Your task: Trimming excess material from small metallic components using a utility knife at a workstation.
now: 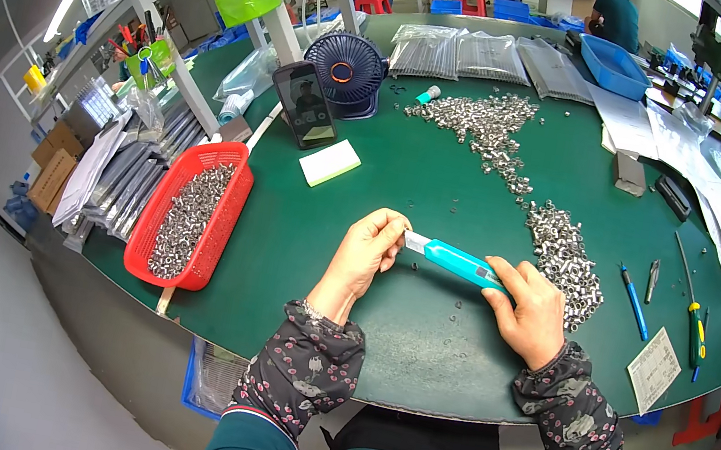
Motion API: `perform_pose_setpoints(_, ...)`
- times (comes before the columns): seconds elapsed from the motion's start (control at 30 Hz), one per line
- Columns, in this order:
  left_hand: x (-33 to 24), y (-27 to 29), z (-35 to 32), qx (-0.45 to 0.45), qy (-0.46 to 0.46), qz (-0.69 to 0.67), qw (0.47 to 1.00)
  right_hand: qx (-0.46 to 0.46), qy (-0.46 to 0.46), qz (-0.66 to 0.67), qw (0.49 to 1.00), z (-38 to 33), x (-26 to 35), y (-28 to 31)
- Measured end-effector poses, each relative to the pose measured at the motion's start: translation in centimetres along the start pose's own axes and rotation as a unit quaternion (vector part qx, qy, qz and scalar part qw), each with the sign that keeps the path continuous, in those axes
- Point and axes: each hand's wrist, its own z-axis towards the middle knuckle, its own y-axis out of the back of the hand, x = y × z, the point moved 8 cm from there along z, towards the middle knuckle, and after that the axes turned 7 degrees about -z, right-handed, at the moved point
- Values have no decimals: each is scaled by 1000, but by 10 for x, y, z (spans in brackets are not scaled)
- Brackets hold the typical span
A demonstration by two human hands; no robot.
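Cutter (459, 262), slim and teal, held above the green table (282, 240): the right hand (534, 313) is wrapped round one end, while the left hand (362, 252) presses its fingertips together at the blade (416, 242) (I cannot tell what they pinch). Small metal parts (564, 259) lie heaped beside the right hand.

A cutter (459, 262) lies between the left hand (367, 247) and the right hand (529, 310). Left of them, a basket (228, 227) holds parts (192, 221). Ahead of the left hand sit a notepad (330, 163), a phone (306, 106) and, behind it, a fan (342, 71). Beyond the right hand lies a heap (566, 259); rightward, a pen (634, 301) and screwdriver (696, 338).
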Motion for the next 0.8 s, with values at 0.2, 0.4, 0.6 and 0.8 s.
perform_pose_setpoints(0.2,1,1,0,-9,7,10,1000,-1,10,-15,1000,0,4,2)
perform_pose_setpoints(0.4,1,2,0,6,22,6,1000,0,18,-11,1000,0,5,2)
perform_pose_setpoints(0.6,1,3,1,16,49,47,998,3,32,-12,999,-1,5,1)
perform_pose_setpoints(0.8,8,6,-1,41,119,51,991,-3,64,-44,997,2,10,4)
